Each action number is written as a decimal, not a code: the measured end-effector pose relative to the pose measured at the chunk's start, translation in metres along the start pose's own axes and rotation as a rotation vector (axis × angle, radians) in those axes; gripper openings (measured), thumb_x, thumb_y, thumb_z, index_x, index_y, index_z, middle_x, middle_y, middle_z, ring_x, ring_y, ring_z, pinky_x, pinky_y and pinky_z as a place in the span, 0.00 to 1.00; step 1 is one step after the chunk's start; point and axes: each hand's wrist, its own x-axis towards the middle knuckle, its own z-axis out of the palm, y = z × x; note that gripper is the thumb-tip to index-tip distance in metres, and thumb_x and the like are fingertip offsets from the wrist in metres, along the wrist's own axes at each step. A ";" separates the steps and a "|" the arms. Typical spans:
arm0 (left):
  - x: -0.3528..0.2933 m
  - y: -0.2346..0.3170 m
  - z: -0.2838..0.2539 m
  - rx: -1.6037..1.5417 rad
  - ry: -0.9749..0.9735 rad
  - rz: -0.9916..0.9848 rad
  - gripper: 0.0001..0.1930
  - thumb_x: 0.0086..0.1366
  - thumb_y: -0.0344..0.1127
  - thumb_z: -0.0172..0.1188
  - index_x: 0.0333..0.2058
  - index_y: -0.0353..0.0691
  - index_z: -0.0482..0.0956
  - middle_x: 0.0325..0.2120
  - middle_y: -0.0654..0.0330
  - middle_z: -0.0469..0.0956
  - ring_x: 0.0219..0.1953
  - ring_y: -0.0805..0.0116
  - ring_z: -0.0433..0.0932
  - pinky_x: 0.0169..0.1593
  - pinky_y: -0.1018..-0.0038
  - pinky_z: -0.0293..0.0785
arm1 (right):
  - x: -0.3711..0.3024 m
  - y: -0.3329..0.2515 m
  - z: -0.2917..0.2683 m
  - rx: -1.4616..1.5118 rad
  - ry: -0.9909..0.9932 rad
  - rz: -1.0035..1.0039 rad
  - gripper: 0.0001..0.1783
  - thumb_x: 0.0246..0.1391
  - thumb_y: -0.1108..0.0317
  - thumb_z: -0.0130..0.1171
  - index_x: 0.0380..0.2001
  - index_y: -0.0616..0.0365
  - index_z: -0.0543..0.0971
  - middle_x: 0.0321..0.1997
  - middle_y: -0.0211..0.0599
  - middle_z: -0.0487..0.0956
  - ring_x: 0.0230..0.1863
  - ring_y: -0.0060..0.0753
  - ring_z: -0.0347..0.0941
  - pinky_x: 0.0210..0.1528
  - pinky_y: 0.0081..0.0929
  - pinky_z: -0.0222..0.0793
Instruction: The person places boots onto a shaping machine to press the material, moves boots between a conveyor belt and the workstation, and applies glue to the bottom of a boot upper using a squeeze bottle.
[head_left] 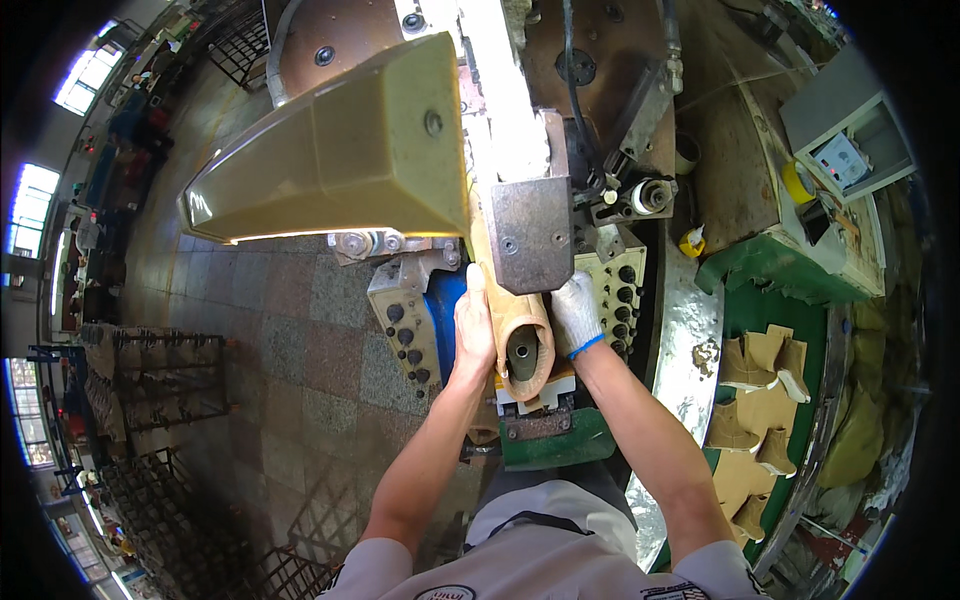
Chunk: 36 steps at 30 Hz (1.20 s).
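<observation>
Grey floor tiles (310,380) stretch left of the tan boot (512,308), toward windows (35,210).

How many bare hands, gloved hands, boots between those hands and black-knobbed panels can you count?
Bare left hand: 1
Gloved right hand: 1
Tan boot between them: 1
Black-knobbed panels, one each side: 2
Total: 5

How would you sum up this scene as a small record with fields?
Left hand: bare, against the left side of a tan boot
Right hand: gloved, at the boot's right side
Boot opening: toward the person, dark form inside
Above boot: metal block
Far right: other boots on cardboard
</observation>
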 end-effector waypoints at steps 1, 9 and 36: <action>0.002 -0.008 -0.003 -0.008 0.015 0.027 0.34 0.81 0.58 0.39 0.50 0.29 0.82 0.40 0.54 0.86 0.39 0.68 0.83 0.46 0.72 0.79 | -0.002 0.002 0.000 0.001 0.004 -0.004 0.28 0.64 0.49 0.68 0.49 0.67 0.85 0.47 0.31 0.84 0.46 0.21 0.74 0.52 0.23 0.70; 0.013 -0.007 -0.010 -0.005 0.061 0.016 0.36 0.80 0.62 0.42 0.45 0.28 0.83 0.34 0.55 0.85 0.34 0.70 0.82 0.41 0.72 0.78 | 0.000 -0.012 0.022 0.063 0.084 0.022 0.28 0.63 0.48 0.69 0.47 0.67 0.85 0.45 0.33 0.84 0.44 0.23 0.75 0.49 0.26 0.72; -0.091 -0.126 -0.075 0.866 0.274 -0.191 0.35 0.67 0.52 0.65 0.62 0.29 0.71 0.47 0.37 0.82 0.49 0.39 0.82 0.53 0.55 0.77 | -0.054 -0.009 -0.046 -0.084 0.105 -0.078 0.29 0.67 0.57 0.64 0.60 0.72 0.77 0.50 0.45 0.84 0.47 0.32 0.84 0.46 0.26 0.81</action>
